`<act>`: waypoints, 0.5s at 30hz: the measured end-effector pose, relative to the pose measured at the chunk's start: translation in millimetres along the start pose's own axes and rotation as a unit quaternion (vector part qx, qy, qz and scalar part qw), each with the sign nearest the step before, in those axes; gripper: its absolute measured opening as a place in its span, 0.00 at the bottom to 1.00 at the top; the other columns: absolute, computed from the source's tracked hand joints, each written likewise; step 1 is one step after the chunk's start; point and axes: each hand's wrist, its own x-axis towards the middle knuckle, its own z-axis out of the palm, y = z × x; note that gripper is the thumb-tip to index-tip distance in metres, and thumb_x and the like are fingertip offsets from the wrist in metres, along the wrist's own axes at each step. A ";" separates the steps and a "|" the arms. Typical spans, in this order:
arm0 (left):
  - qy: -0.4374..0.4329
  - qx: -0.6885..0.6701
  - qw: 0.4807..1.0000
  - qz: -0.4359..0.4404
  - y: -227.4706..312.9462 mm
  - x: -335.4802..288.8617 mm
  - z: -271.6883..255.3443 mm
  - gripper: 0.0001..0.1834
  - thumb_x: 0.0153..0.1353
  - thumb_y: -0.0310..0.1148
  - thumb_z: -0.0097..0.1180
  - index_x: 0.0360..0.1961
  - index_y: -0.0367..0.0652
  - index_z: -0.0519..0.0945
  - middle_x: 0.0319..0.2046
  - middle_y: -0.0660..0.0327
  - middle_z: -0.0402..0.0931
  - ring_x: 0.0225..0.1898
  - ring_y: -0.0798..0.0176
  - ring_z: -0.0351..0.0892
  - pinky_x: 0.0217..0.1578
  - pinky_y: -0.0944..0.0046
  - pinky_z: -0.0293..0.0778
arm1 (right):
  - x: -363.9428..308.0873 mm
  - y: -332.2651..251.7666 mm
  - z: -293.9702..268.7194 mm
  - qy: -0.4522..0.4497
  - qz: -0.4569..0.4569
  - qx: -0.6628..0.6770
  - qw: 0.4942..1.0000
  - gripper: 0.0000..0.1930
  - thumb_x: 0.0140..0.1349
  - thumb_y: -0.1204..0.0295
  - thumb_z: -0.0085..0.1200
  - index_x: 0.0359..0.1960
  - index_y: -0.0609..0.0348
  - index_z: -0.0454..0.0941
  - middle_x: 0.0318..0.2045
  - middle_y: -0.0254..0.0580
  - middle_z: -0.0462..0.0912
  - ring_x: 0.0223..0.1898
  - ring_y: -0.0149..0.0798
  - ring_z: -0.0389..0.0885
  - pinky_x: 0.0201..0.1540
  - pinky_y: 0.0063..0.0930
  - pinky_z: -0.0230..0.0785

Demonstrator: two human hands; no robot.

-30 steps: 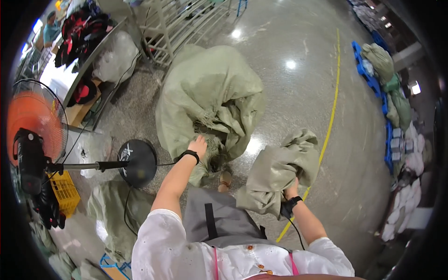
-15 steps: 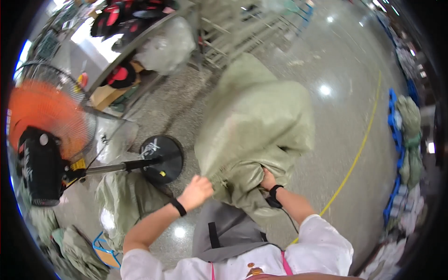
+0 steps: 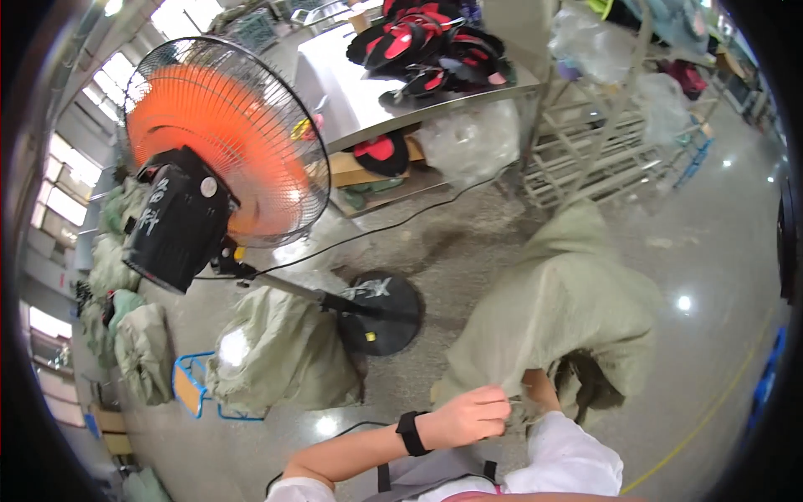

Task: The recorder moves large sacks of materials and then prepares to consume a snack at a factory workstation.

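Observation:
A large pale green woven sack (image 3: 548, 309) stands on the floor in front of me, its mouth gaping toward my body. The fingers of my left hand (image 3: 468, 416) are closed on the left side of the sack's rim. My right forearm (image 3: 542, 391) reaches into the mouth. The right hand itself is hidden inside, so its fingers do not show. A dark hollow opens beside that forearm. What the sack contains cannot be seen.
A standing fan (image 3: 226, 151) with orange blades rises at left, its round black base (image 3: 389, 322) near the sack. Another full sack (image 3: 280, 356) and a blue-framed stool (image 3: 191, 386) stand left. Behind are a metal table (image 3: 335, 100) with black-and-red items and a metal rack (image 3: 585, 159).
My view has swung left. My right hand has gone from gripping the folded mouth to inside the sack. The mouth is spread wider, and my left hand now pinches its rim.

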 end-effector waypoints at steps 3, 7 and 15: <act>0.000 0.046 0.999 0.003 -1.5 9.0 6.8 0.08 0.40 0.28 0.55 0.21 0.41 0.69 0.30 0.58 0.64 0.38 0.54 0.71 0.38 0.58 0.71 | 61.9 15.1 11.5 -0.077 -0.014 0.001 0.997 0.24 0.62 0.56 0.46 0.52 0.61 0.75 0.51 0.53 0.78 0.54 0.52 0.73 0.58 0.40 0.63; -0.042 0.078 0.990 -0.112 3.0 -33.0 27.1 0.07 0.42 0.28 0.55 0.23 0.42 0.70 0.33 0.59 0.66 0.41 0.54 0.70 0.42 0.60 0.71 | 133.8 -30.7 14.2 -0.195 -0.028 -0.039 0.980 0.24 0.62 0.56 0.46 0.52 0.61 0.75 0.51 0.53 0.78 0.54 0.52 0.74 0.57 0.40 0.63; 0.083 0.185 0.961 -0.186 91.6 -143.3 52.1 0.05 0.50 0.28 0.53 0.27 0.42 0.70 0.39 0.57 0.70 0.46 0.51 0.71 0.45 0.55 0.70 | -23.4 -25.1 -17.8 -0.546 -0.155 -0.254 0.783 0.24 0.62 0.55 0.46 0.51 0.61 0.76 0.51 0.53 0.78 0.54 0.52 0.74 0.57 0.40 0.64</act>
